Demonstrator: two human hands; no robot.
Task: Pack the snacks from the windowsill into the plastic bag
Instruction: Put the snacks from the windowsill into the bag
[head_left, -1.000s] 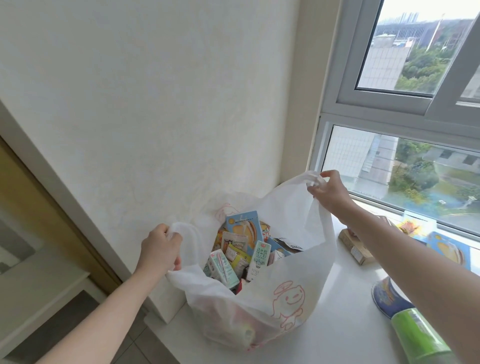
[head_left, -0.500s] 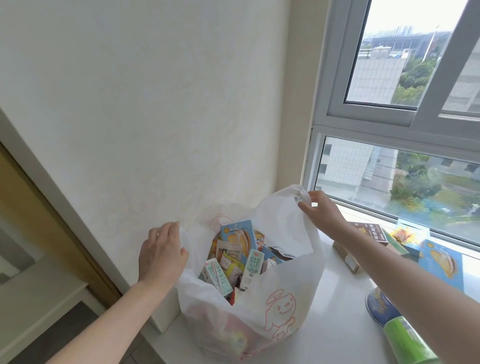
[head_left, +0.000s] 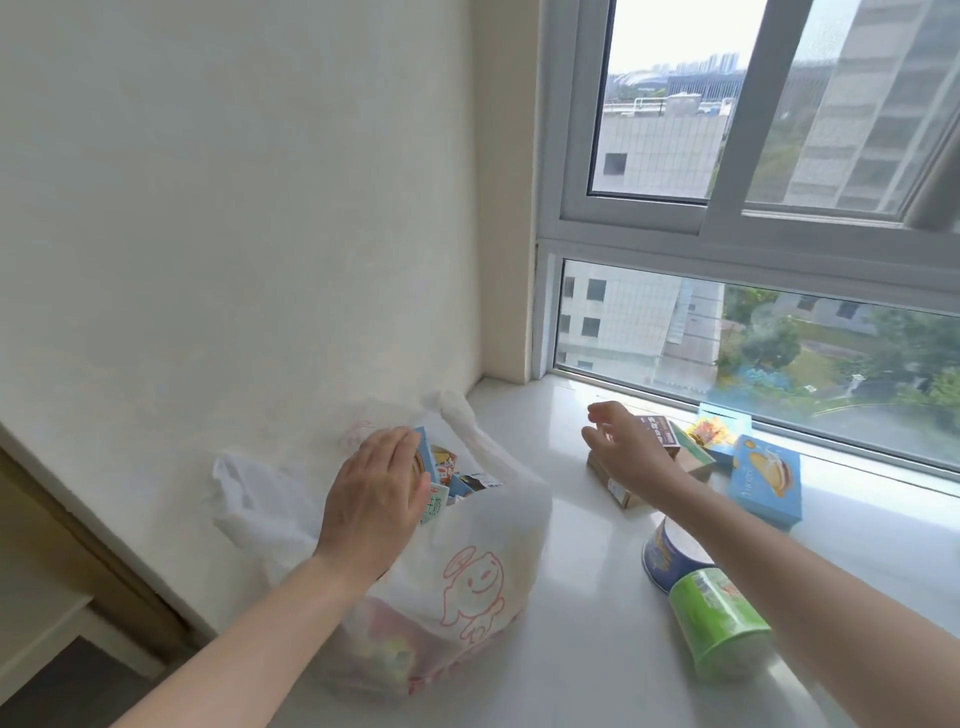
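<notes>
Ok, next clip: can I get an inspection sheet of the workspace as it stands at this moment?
Surface: white windowsill, in daylight.
Job's things: plastic bag stands open at the sill's left end with snack packs inside. Not yet packed: brown boxes, blue box, small packet by the glass, blue tub, green canister.
Clutter: nothing seen.
Hands: left hand lies flat on the bag's contents. Right hand hovers over the brown boxes, fingers loosely bent, holding nothing.
Cables: nothing seen.
Surroundings: white wall on the left, window behind the sill, buildings and trees outside.
</notes>
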